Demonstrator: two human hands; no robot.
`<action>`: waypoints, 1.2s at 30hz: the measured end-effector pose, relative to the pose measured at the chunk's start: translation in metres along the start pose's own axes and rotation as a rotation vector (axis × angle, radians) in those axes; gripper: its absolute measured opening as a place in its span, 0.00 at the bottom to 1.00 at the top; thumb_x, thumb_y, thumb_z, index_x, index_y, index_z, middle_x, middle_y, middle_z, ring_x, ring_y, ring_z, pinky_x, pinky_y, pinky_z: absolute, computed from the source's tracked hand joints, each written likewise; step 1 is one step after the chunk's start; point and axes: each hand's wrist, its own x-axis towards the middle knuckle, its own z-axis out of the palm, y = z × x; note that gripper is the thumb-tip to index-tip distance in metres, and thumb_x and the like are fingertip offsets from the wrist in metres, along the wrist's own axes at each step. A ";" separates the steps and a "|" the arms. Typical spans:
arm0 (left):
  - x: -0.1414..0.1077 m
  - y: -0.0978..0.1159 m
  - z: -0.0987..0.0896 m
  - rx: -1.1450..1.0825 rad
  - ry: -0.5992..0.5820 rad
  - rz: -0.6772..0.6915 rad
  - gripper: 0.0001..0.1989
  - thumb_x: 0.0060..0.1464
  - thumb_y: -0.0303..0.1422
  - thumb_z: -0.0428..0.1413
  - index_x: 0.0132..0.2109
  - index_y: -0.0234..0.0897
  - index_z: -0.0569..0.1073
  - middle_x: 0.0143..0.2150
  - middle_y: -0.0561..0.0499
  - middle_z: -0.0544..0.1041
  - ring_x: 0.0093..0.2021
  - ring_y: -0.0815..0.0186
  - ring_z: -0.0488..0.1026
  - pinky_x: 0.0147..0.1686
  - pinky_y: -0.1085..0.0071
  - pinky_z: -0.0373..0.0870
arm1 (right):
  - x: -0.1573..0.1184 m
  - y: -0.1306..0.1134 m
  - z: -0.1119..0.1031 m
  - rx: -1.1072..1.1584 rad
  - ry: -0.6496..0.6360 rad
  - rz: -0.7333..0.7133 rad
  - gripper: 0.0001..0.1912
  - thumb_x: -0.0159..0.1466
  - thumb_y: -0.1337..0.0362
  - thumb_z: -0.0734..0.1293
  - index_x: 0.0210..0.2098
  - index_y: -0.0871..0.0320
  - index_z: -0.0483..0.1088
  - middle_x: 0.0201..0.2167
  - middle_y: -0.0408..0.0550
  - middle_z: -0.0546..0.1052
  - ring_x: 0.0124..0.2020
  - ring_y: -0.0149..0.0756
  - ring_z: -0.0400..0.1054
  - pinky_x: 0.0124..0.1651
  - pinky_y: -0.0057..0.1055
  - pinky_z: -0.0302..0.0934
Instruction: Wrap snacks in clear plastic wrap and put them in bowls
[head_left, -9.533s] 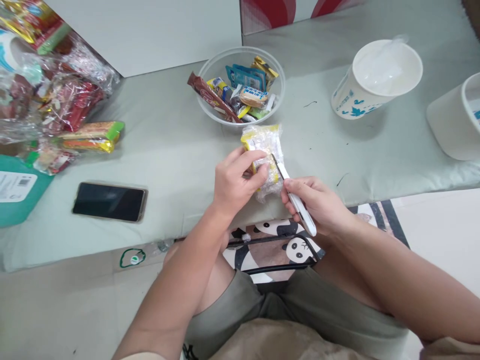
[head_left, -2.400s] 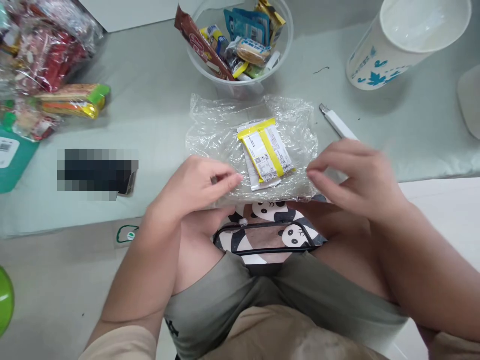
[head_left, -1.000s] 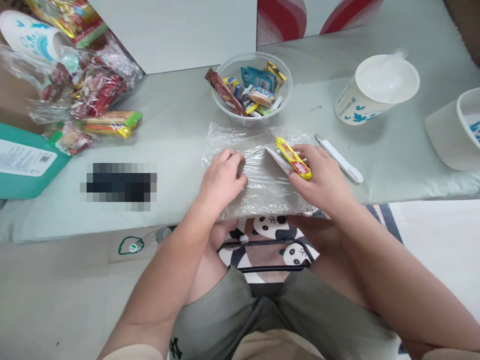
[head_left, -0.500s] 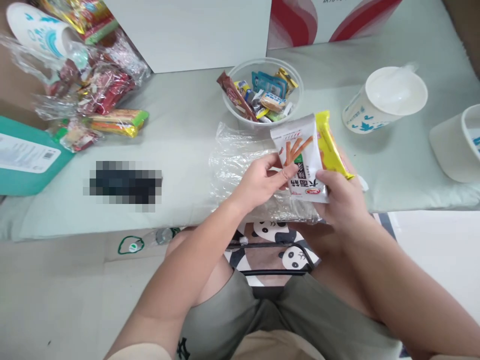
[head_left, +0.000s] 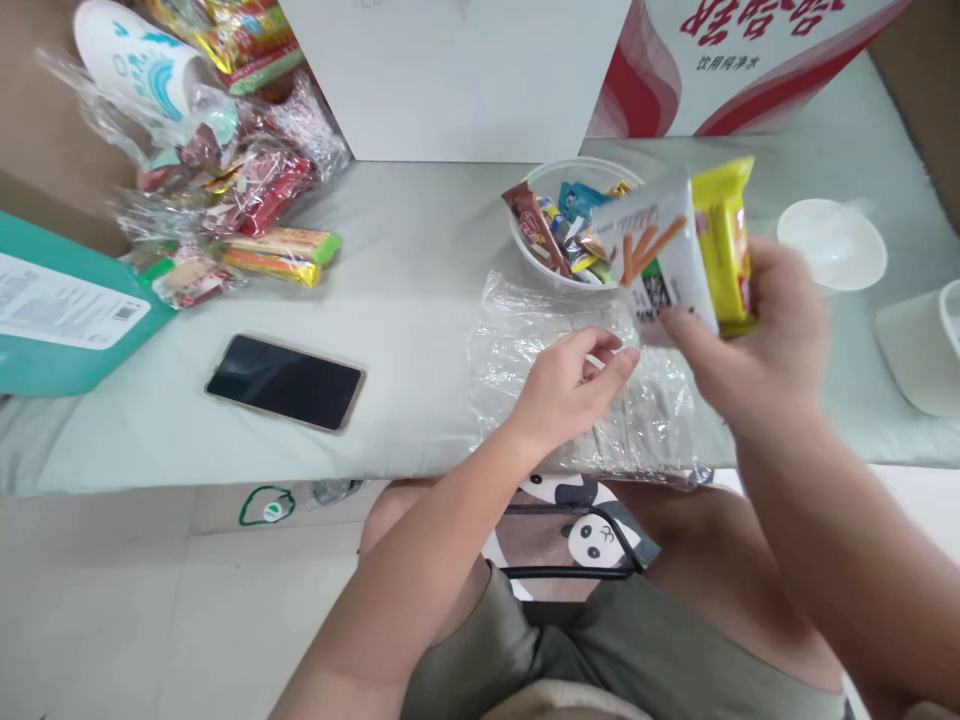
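My right hand is closed on two snack packets, thumb in front, raised over the table near the bowl. One is a white snack packet printed with orange-brown sticks; behind it is a yellow snack packet. My left hand holds nothing, its fingers loosely curled and the thumb apart from them. Below it, a clear plastic wrapper lies crumpled at the table's front edge. A clear round bowl of small wrapped snacks stands just beyond, partly hidden by the white packet.
Left on the table lies a phone. Wrapped snacks and a tipped paper cup are heaped at back left, near a teal box. White boxes stand behind. Two paper cups are at right.
My left hand has let go of the packets and come away below them. My right hand has lifted both packets up and to the right. The view has shifted left.
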 end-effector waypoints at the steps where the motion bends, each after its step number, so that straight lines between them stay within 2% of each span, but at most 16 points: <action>1: -0.001 0.001 0.000 0.004 -0.005 0.007 0.18 0.63 0.49 0.59 0.43 0.37 0.75 0.44 0.45 0.80 0.37 0.66 0.74 0.42 0.65 0.72 | 0.017 -0.006 0.002 -0.043 0.019 -0.095 0.29 0.58 0.69 0.71 0.59 0.51 0.71 0.52 0.54 0.79 0.51 0.52 0.75 0.54 0.50 0.69; 3: -0.001 0.002 -0.001 -0.006 -0.022 0.020 0.17 0.63 0.49 0.58 0.41 0.38 0.74 0.41 0.46 0.80 0.38 0.65 0.74 0.43 0.65 0.72 | 0.048 -0.015 0.010 -0.134 -0.017 -0.250 0.35 0.59 0.73 0.67 0.66 0.53 0.67 0.62 0.56 0.75 0.61 0.53 0.70 0.63 0.50 0.64; 4: -0.001 0.003 -0.002 -0.015 -0.029 0.027 0.17 0.63 0.49 0.58 0.40 0.39 0.74 0.40 0.47 0.80 0.38 0.65 0.74 0.43 0.65 0.72 | 0.061 -0.017 0.015 -0.195 -0.054 -0.276 0.36 0.60 0.73 0.65 0.68 0.52 0.66 0.63 0.56 0.74 0.63 0.53 0.69 0.64 0.50 0.63; 7: -0.001 0.002 -0.003 -0.042 -0.056 0.038 0.16 0.63 0.48 0.58 0.37 0.39 0.73 0.36 0.49 0.79 0.36 0.66 0.74 0.42 0.65 0.71 | 0.082 -0.013 0.038 -0.370 -0.248 -0.244 0.32 0.62 0.67 0.67 0.65 0.50 0.69 0.66 0.56 0.72 0.64 0.60 0.66 0.62 0.55 0.61; 9: -0.002 0.003 -0.004 -0.059 -0.066 0.037 0.16 0.63 0.47 0.58 0.36 0.39 0.72 0.35 0.50 0.78 0.35 0.66 0.73 0.41 0.65 0.70 | 0.085 -0.003 0.053 -0.399 -0.313 -0.251 0.29 0.61 0.62 0.70 0.62 0.51 0.72 0.67 0.57 0.71 0.65 0.63 0.64 0.62 0.58 0.58; 13: -0.005 0.005 -0.007 -0.067 -0.074 0.034 0.16 0.63 0.47 0.57 0.35 0.39 0.71 0.34 0.51 0.77 0.34 0.67 0.71 0.39 0.66 0.67 | 0.085 0.018 0.069 -0.339 -0.300 -0.316 0.27 0.63 0.59 0.69 0.62 0.51 0.71 0.65 0.56 0.73 0.64 0.58 0.64 0.62 0.55 0.56; 17: -0.007 0.007 -0.007 -0.064 -0.089 0.027 0.17 0.63 0.46 0.57 0.33 0.39 0.70 0.32 0.52 0.76 0.33 0.67 0.70 0.38 0.66 0.66 | 0.093 0.022 0.072 -0.355 -0.330 -0.240 0.27 0.63 0.59 0.71 0.62 0.51 0.72 0.65 0.56 0.73 0.62 0.57 0.66 0.61 0.54 0.56; 21: -0.007 0.009 -0.006 -0.049 -0.088 0.025 0.17 0.63 0.46 0.57 0.32 0.39 0.69 0.29 0.54 0.74 0.30 0.68 0.68 0.36 0.66 0.64 | 0.099 0.011 0.064 -0.352 -0.427 -0.172 0.32 0.64 0.58 0.71 0.67 0.51 0.68 0.70 0.58 0.68 0.67 0.59 0.63 0.65 0.60 0.52; 23: -0.007 0.009 -0.006 -0.044 -0.074 0.039 0.18 0.63 0.46 0.57 0.30 0.39 0.68 0.27 0.55 0.71 0.29 0.68 0.66 0.34 0.66 0.62 | 0.091 0.005 0.051 -0.302 -0.380 -0.212 0.33 0.64 0.57 0.70 0.68 0.53 0.66 0.72 0.61 0.66 0.70 0.57 0.61 0.67 0.60 0.48; 25: -0.006 0.008 -0.008 -0.024 -0.051 0.073 0.17 0.64 0.44 0.56 0.30 0.39 0.68 0.25 0.55 0.70 0.28 0.69 0.65 0.33 0.66 0.62 | 0.071 0.004 0.034 -0.233 -0.218 -0.254 0.31 0.65 0.59 0.69 0.67 0.55 0.67 0.69 0.62 0.69 0.68 0.55 0.64 0.69 0.57 0.50; 28: -0.004 0.005 -0.014 0.128 0.055 0.180 0.13 0.65 0.38 0.54 0.31 0.40 0.69 0.28 0.53 0.73 0.30 0.68 0.69 0.34 0.66 0.65 | 0.023 0.017 0.016 -0.168 0.008 -0.227 0.24 0.64 0.65 0.65 0.59 0.55 0.71 0.56 0.60 0.78 0.58 0.51 0.72 0.61 0.51 0.63; 29: -0.003 0.003 -0.016 0.228 0.115 0.228 0.11 0.65 0.35 0.53 0.32 0.39 0.71 0.30 0.52 0.76 0.33 0.66 0.71 0.37 0.66 0.67 | 0.005 0.026 0.014 -0.174 0.015 -0.188 0.22 0.64 0.64 0.65 0.58 0.54 0.71 0.52 0.58 0.79 0.55 0.51 0.74 0.58 0.52 0.66; 30: -0.001 0.000 -0.019 0.343 0.175 0.273 0.08 0.64 0.33 0.54 0.34 0.39 0.72 0.34 0.50 0.78 0.37 0.64 0.73 0.41 0.65 0.69 | -0.011 0.035 0.014 -0.182 0.075 -0.153 0.21 0.62 0.62 0.66 0.55 0.54 0.71 0.47 0.56 0.79 0.51 0.52 0.75 0.54 0.53 0.68; 32: 0.003 -0.005 -0.023 0.566 0.248 0.323 0.04 0.63 0.29 0.54 0.40 0.37 0.75 0.43 0.46 0.80 0.47 0.60 0.75 0.51 0.62 0.71 | -0.035 0.054 0.019 -0.216 0.029 -0.074 0.25 0.60 0.58 0.68 0.56 0.56 0.70 0.48 0.57 0.78 0.50 0.54 0.74 0.54 0.56 0.70; 33: 0.005 -0.008 -0.025 0.653 0.251 0.320 0.06 0.62 0.28 0.55 0.43 0.37 0.76 0.47 0.44 0.80 0.51 0.58 0.74 0.55 0.60 0.70 | -0.041 0.063 0.023 -0.231 -0.005 -0.050 0.29 0.59 0.57 0.69 0.58 0.56 0.69 0.51 0.59 0.77 0.53 0.56 0.73 0.56 0.58 0.69; 36: 0.006 -0.015 -0.026 0.822 0.191 0.238 0.09 0.62 0.28 0.56 0.48 0.36 0.78 0.58 0.41 0.77 0.61 0.53 0.71 0.62 0.56 0.68 | -0.041 0.079 0.034 -0.258 -0.114 -0.026 0.34 0.58 0.57 0.71 0.63 0.57 0.67 0.59 0.63 0.74 0.61 0.58 0.69 0.64 0.59 0.64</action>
